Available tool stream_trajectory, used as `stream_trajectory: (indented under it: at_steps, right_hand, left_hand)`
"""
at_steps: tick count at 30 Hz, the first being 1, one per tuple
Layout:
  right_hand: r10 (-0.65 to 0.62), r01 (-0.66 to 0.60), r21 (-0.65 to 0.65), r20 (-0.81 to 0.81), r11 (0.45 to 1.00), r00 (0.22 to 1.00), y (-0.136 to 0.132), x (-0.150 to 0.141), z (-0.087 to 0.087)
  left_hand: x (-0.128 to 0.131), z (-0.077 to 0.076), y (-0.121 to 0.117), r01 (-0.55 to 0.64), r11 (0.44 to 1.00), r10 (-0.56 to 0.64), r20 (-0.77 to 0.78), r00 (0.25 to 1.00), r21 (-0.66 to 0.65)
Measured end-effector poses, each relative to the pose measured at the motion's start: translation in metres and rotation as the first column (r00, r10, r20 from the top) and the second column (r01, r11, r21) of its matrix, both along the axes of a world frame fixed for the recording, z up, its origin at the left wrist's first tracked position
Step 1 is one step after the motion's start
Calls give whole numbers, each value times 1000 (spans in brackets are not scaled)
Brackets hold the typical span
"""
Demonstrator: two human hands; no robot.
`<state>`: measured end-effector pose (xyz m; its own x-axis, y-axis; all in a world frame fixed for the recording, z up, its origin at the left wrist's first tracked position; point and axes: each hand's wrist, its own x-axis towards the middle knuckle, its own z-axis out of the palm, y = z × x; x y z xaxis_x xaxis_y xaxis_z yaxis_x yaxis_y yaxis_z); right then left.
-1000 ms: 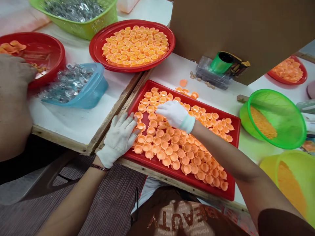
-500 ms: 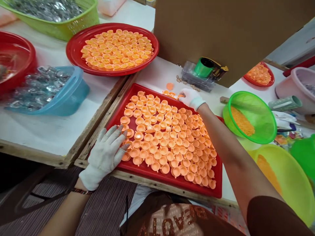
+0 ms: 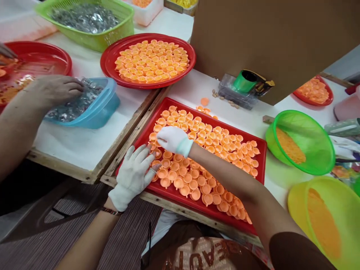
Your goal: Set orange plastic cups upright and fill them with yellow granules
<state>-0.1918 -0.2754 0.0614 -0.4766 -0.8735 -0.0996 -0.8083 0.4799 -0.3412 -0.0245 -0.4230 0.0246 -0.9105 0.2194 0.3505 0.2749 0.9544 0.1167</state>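
A red rectangular tray (image 3: 262, 170) in front of me is covered with small orange toy cups (image 3: 194, 184), most facing up. My left hand (image 3: 133, 172), in a white glove, lies with fingers spread over the tray's left edge, fingertips touching cups there. Over the left part of the tray is my right hand (image 3: 172, 139), also gloved, its fingers curled and pressed together. Whatever it may hold is hidden under the fingers. Beyond the tray's far edge lie a flat orange disc (image 3: 204, 101) and several small orange pieces (image 3: 203, 109).
At left a co-worker's hand (image 3: 63, 90) reaches into a blue basin (image 3: 108, 108) of clear wrapped pieces. A round red tray (image 3: 108, 63) of filled cups stands behind. Green (image 3: 317, 150) and yellow (image 3: 298, 202) bowls sit right. A brown board (image 3: 239, 37) stands behind.
My right hand has moved from the tray's far edge leftward and nearer, over the cups beside my left hand. The view has shifted left, and a co-worker's hands have come into view.
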Motion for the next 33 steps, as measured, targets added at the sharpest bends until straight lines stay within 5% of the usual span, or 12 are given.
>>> stream_trajectory:
  at_steps: [3, 7, 10, 12, 15, 17, 24, 28, 31, 33]
  right_hand:
    - [40, -34, 71, -87, 997, 995, -2, -4, -1]
    - [20, -26, -95, -72, 995, 997, 26, -34, 5]
    - [-252, 224, -203, -125, 953, 960, 67, -80, 9]
    - [-506, 497, -94, -163, 862, 847, 96, -114, 8]
    - [-609, 617, 13, -148, 787, 779, 123, -150, 2]
    - [-603, 610, 56, -108, 790, 790, 128, -162, -4]
    - [-550, 571, 142, -163, 808, 819, 122, -168, -8]
    - [-620, 649, 112, -208, 753, 756, 135, -164, 2]
    - [-642, 641, -88, -216, 763, 735, 132, -142, 17]
    - [-561, 512, -275, -146, 814, 815, 114, -114, 24]
  left_hand:
    - [-8, 2, 3, 7, 997, -1, -81, 997, 75]
    - [-20, 6, 13, 91, 994, -85, -77, 993, 68]
    - [-24, 6, 17, 136, 991, -136, 11, 991, 14]
    - [-26, 6, 16, 159, 987, -159, 26, 987, 21]
    - [-33, 9, 14, 168, 983, -165, -37, 986, 76]
    - [-42, 12, 14, 154, 985, -150, -50, 987, 73]
    - [-57, 11, 14, 161, 987, -161, 8, 987, -29]
    - [-43, 8, 4, 114, 989, -115, 0, 993, -91]
    - [-32, 5, 1, 101, 989, -97, 39, 994, -106]
    - [-29, 4, 3, 86, 992, -82, 47, 995, -97]
